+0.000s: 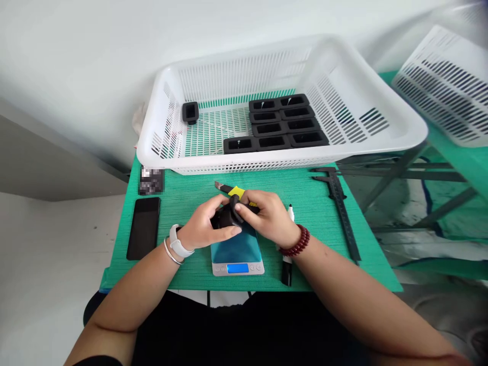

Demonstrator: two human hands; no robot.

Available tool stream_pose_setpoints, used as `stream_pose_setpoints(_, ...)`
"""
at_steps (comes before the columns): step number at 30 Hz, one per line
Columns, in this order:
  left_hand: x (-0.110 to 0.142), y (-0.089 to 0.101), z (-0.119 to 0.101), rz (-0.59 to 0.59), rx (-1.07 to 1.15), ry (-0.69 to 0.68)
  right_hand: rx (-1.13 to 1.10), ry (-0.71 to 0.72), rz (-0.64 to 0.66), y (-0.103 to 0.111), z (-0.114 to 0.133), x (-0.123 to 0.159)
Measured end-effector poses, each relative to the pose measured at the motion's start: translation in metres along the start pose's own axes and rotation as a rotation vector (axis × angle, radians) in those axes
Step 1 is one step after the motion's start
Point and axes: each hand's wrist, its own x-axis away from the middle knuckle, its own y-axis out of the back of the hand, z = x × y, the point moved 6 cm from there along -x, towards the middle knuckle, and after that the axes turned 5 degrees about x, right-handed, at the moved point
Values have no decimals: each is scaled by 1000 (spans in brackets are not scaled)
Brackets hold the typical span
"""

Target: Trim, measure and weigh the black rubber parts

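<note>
My left hand (208, 222) is closed on a black hollow rubber piece (225, 217), thumb stretched along its near side. My right hand (269, 214) is closed on the same piece and pinches its raised rim between thumb and fingers. The piece is held over a small digital scale (238, 249) with a blue-lit display; its lower part is partly hidden by my fingers. Just beyond my hands lies a yellow and black utility knife (236, 191), its blade pointing up and left and its handle partly covered by my right hand. A marker (286, 272) passes beneath my right wrist.
At the back stands a white plastic basket (236, 161) with several black rubber pieces (272, 142) inside. A phone (144, 229) and a blurred-out dark item (151, 181) lie on the left, a black caliper (341, 213) on the right. Another white basket (450, 81) sits far right.
</note>
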Motion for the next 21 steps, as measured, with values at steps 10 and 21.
stream_pose_setpoints(10,4,2,14,-20,212,249,-129,15,135,-1,1,-2)
stream_pose_setpoints(21,2,3,6,-13,-20,104,-85,-20,63,1,-6,-2)
